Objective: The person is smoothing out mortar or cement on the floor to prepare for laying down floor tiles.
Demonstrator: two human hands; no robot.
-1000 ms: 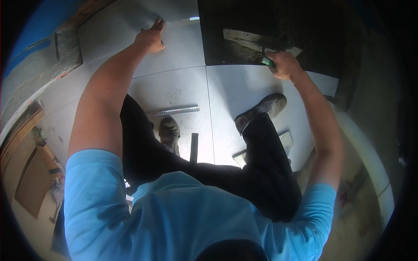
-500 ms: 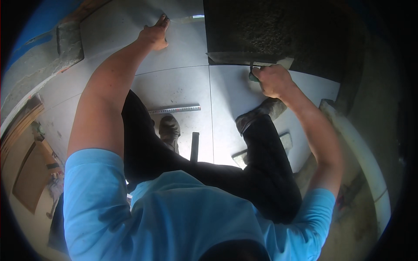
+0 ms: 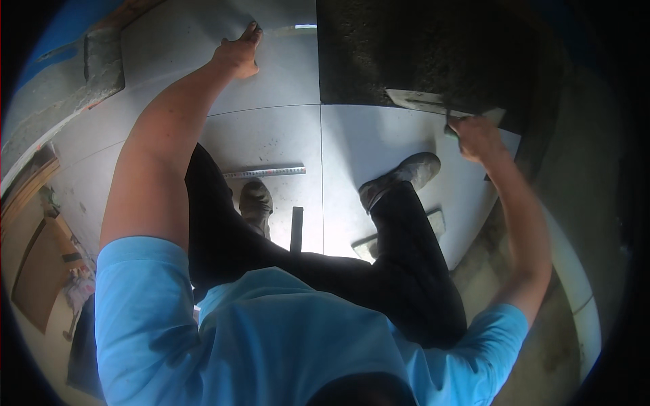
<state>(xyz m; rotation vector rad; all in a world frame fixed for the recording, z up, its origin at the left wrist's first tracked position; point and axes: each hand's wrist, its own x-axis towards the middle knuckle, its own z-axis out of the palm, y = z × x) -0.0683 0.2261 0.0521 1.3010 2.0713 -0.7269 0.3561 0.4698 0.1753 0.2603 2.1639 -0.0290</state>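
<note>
My left hand leans on a pale grey floor tile at the far left, with its visible fingers stretched out and nothing held. In my right hand is the green handle of a flat trowel. Its long metal blade lies along the near edge of a dark, rough mortar bed, next to the seam with a laid tile. My fingers wrap the handle and hide most of it.
A metal ruler lies on the tile between my shoes. A flat rectangular piece is partly hidden by my right leg. A dark strip shows near my knees. Wooden boards stand at left; a pale curved edge runs at right.
My right hand has moved right with the trowel, whose blade has slid the same way along the mortar's near edge. My left hand stays in place on the tile.
</note>
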